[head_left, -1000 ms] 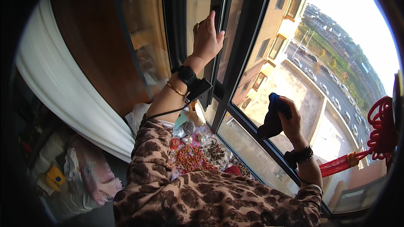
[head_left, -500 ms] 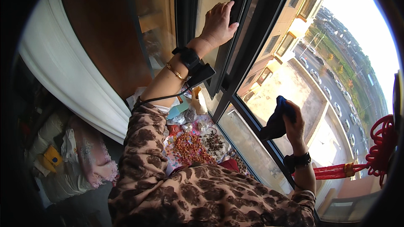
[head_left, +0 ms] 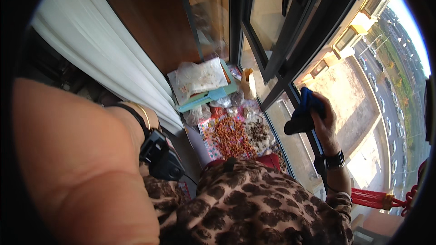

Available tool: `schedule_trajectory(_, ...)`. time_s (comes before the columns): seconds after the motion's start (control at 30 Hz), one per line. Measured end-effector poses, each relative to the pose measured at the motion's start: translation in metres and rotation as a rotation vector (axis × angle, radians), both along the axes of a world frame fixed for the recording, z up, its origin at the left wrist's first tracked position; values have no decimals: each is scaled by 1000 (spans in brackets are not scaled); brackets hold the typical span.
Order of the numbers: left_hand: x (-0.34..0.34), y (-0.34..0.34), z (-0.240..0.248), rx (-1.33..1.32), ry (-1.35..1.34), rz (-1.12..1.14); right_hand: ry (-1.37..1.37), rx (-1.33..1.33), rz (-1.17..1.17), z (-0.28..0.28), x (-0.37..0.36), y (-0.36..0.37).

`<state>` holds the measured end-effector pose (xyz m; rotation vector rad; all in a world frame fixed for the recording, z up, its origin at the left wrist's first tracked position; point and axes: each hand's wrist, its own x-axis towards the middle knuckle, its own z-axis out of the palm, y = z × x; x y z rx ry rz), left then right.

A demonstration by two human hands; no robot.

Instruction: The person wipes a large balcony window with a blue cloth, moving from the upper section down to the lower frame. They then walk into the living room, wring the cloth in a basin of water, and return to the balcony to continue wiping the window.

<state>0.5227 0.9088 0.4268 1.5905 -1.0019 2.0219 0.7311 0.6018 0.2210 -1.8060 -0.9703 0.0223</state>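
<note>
because it bunches, the dark blue cloth (head_left: 303, 117) looks soft, light | best gripped mid-bunch | right hand (head_left: 326, 124) pinches it | left hand (head_left: 86, 163): cannot tell

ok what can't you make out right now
Head view, all four:
Left hand: fingers cut off by the picture's edge.
Dark blue cloth: far side hidden by its own folds and the right hand.
Red tassel: knotted end partly cut off by the dark rim.
Cars outside: too small for details.

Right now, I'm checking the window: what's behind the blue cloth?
Around the blue cloth, black window frame and pale ground outside show; whatever is directly behind is hidden.
</note>
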Motion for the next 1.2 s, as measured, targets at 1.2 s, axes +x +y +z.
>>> schedule_trajectory(1.2,-50,41,-184,-614,1038,268,438,-167,-35,-62,-44,82)
